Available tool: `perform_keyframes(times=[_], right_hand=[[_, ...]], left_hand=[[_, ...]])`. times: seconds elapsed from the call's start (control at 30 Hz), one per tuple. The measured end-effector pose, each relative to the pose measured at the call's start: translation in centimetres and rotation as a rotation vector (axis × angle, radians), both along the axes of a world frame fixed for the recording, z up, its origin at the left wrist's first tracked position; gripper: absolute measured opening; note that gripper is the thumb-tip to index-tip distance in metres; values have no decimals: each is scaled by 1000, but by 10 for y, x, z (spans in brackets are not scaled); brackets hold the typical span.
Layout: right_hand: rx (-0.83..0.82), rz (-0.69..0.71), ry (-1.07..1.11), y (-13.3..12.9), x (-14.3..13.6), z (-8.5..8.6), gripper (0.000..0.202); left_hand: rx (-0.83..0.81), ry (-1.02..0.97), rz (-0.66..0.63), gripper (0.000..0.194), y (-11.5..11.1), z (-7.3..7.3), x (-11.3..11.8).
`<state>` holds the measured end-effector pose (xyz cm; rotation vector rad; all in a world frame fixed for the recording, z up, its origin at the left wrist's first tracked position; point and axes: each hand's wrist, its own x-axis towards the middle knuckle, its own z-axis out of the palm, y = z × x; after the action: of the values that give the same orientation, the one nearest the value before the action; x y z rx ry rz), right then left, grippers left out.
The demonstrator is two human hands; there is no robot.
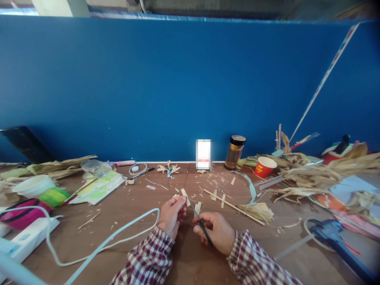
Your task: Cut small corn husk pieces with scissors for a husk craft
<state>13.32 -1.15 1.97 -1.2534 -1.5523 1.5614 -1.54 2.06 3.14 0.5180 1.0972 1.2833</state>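
- Left hand [172, 214]: fingers pinched shut on a pale strip [185, 197], over the tabletop [192, 265].
- Strip sits at those fingertips; long axis points away from the person, far end leaning left.
- Right hand [219, 232] farther off, fingers closed round a dark tool [204, 229], tip angled stripward.
- Strip: flat, narrow, straw-coloured.

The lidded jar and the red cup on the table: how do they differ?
The jar wears a dark lid; the red cup is open on top. The jar looks taller; the cup is shorter and flares toward its rim. The jar is see-through with brownish tones, the cup red with yellow marks. Both stand on the brown table.
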Motion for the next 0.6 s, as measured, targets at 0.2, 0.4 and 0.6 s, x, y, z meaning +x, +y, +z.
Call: perform_keyframes(times=[0.2,0.4,0.6], right_hand=[[20,6,-5,0,1,-3,31],[27,8,15,0,2,-3,27],[15,-3,8,0,0,1,25]], left_hand=[[22,2,-33,15,-1,-3,3],[13,16,-57,14,-2,-3,5],[0,12,-52,12,-3,-3,5]])
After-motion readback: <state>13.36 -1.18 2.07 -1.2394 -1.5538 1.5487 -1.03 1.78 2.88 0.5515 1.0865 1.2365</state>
